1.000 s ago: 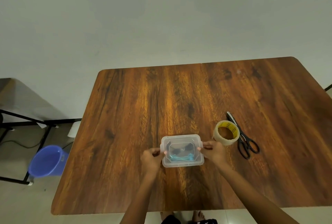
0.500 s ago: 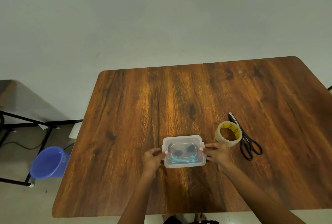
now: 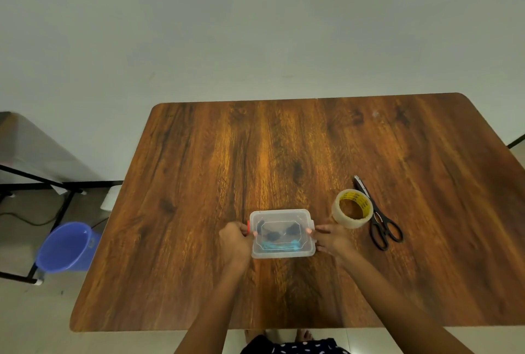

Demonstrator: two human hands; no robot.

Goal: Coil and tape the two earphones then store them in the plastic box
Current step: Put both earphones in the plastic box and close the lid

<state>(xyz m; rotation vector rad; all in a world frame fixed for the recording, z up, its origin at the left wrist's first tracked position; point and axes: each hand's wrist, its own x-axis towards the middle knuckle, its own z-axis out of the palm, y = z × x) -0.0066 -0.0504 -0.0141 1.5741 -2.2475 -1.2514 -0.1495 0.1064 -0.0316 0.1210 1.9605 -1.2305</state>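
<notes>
A clear plastic box (image 3: 284, 214) with its lid on sits on the wooden table (image 3: 284, 154), near the front middle. Through the lid I see a dark earphone bundle (image 3: 277, 233) and a light blue one (image 3: 279, 245) inside. My left hand (image 3: 234, 241) grips the box's left end, thumb at a small red clip (image 3: 248, 226). My right hand (image 3: 331, 240) holds the right end, thumb pressed on the lid's edge.
A roll of clear tape (image 3: 352, 208) lies right of the box, close to my right hand. Black scissors (image 3: 377, 220) lie beside the roll. A blue bucket (image 3: 66, 247) stands on the floor left of the table, by a black metal frame (image 3: 34, 183).
Both hands stay on the box ends. A red clip now shows at the left end under my thumb. The view has shifted slightly.
</notes>
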